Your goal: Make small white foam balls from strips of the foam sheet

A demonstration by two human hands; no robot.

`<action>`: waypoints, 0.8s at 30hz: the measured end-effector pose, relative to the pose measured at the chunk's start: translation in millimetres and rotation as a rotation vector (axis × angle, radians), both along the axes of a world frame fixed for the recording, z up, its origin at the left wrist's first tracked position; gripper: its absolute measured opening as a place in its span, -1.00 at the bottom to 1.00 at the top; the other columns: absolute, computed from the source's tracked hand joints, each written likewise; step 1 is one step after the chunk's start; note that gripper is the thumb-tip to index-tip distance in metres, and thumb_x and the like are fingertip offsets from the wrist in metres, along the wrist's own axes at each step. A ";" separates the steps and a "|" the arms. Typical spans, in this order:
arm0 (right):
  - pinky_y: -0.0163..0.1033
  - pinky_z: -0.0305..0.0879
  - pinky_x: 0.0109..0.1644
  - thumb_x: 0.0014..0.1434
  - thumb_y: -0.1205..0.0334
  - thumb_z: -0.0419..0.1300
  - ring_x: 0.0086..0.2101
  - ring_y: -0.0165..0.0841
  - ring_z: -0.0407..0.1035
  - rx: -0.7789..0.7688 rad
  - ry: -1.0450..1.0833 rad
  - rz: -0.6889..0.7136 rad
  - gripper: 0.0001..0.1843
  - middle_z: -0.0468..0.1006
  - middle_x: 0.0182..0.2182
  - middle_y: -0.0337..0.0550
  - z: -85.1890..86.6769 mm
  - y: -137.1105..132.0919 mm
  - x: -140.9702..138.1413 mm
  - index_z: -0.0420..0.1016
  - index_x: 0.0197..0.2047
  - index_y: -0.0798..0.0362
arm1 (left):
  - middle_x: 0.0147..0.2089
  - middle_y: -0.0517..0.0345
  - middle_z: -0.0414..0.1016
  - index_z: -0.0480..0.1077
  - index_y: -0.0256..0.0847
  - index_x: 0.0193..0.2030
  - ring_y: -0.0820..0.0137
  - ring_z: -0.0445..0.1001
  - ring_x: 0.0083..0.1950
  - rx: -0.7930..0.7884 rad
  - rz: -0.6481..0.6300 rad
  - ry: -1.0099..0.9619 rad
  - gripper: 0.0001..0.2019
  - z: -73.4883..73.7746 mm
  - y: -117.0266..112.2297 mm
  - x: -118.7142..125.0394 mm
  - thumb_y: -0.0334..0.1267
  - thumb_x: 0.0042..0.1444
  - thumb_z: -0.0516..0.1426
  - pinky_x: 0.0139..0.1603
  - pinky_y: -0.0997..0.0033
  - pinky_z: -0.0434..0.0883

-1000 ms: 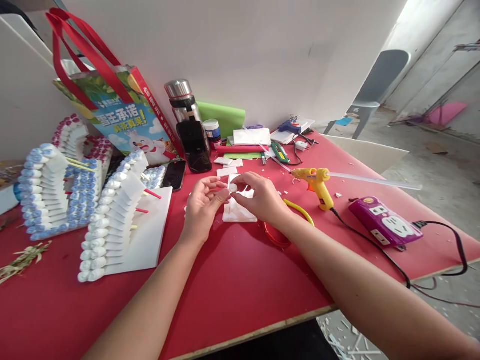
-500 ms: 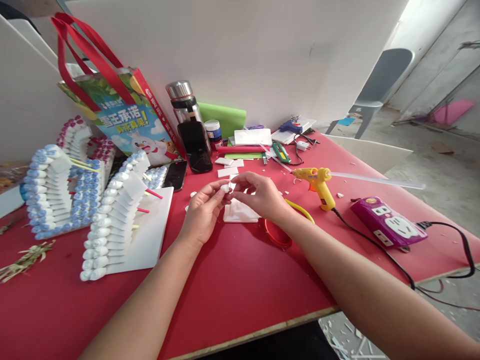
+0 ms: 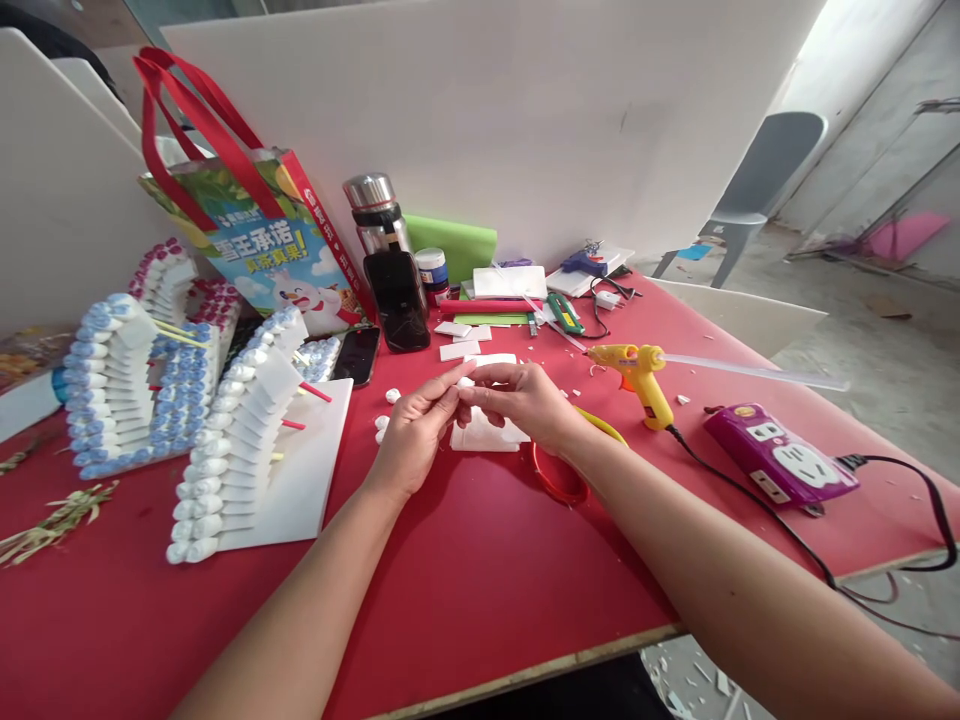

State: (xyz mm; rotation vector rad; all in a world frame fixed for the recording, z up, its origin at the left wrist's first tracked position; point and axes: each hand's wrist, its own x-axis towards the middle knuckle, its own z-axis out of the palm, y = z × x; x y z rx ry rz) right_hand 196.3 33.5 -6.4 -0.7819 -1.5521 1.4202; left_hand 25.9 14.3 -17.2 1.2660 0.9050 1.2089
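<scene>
The left hand (image 3: 415, 428) and right hand (image 3: 531, 405) are together pinching 1 small white piece (image 3: 466, 383) above the red surface (image 3: 495, 570). A yellow glue gun (image 3: 639, 381) is resting at right; 1 grey chair (image 3: 784, 165) is standing far right.

Only a speck of the small white piece (image 3: 466, 383) shows between the left hand (image 3: 420, 420) and right hand (image 3: 529, 400); fingers (image 3: 441, 402) cover the rest, and from here I can't make out its shape. They also block part of the white slab (image 3: 486, 438) below. The right wrist crosses between a yellow handle (image 3: 602, 425) and a red ring (image 3: 551, 487), so I can't see how they join. An upright black phone (image 3: 397, 300) hides the steel flask's (image 3: 371, 193) lower front. Lettering on the yellow glue gun (image 3: 643, 382) is too tiny to read. Both forearms (image 3: 319, 575) run out of sight at the near edge, dried stems (image 3: 64, 525) at the left. Far off, a pink sheet (image 3: 907, 237) is blurry.
</scene>
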 end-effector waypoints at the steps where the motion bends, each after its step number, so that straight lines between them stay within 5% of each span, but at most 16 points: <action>1: -0.30 0.11 -0.46 0.18 -0.12 0.26 -0.52 -0.46 0.19 0.000 0.015 0.011 -0.62 0.55 -0.48 -0.20 -0.1 -0.1 -0.3 0.62 -0.24 0.05 | -0.25 0.15 0.51 0.52 -0.02 0.17 0.44 0.37 -0.29 0.013 0.009 0.026 -0.64 -0.4 -0.4 0.4 -0.14 0.23 0.20 -0.13 0.36 0.37; 12: -0.29 0.09 -0.45 0.21 -0.04 0.26 -0.56 -0.47 0.16 -0.017 0.024 -0.030 -0.64 0.52 -0.57 -0.19 -1.4 -1.9 -4.2 0.50 -0.42 0.09 | -0.36 0.18 0.46 0.38 -0.04 0.31 0.42 0.36 -0.31 0.054 0.008 0.190 -0.54 -3.1 -3.8 3.0 -0.05 0.31 0.11 -0.20 0.38 0.33; 19: -0.35 -0.07 -0.52 -0.05 0.05 0.49 -0.59 -0.59 0.08 -0.516 0.304 0.136 -0.61 0.38 -0.55 -0.27 1.2 2.2 3.0 0.45 -0.47 0.17 | -0.24 0.13 0.48 0.48 -0.07 0.21 0.43 0.35 -0.29 0.040 -0.038 0.182 -0.60 0.8 0.1 -3.2 -0.07 0.29 0.15 -0.19 0.40 0.33; 24: -0.40 -0.12 -0.55 -0.05 0.05 0.51 -0.60 -0.63 0.03 -0.640 0.400 0.151 -0.57 0.36 -0.52 -0.29 1.3 1.9 0.5 0.41 -0.44 0.17 | 0.05 0.07 0.46 0.53 -0.05 0.11 0.39 0.43 -0.13 0.198 0.058 0.266 -0.69 3.4 0.1 -2.6 -0.12 0.25 0.20 -0.08 0.40 0.40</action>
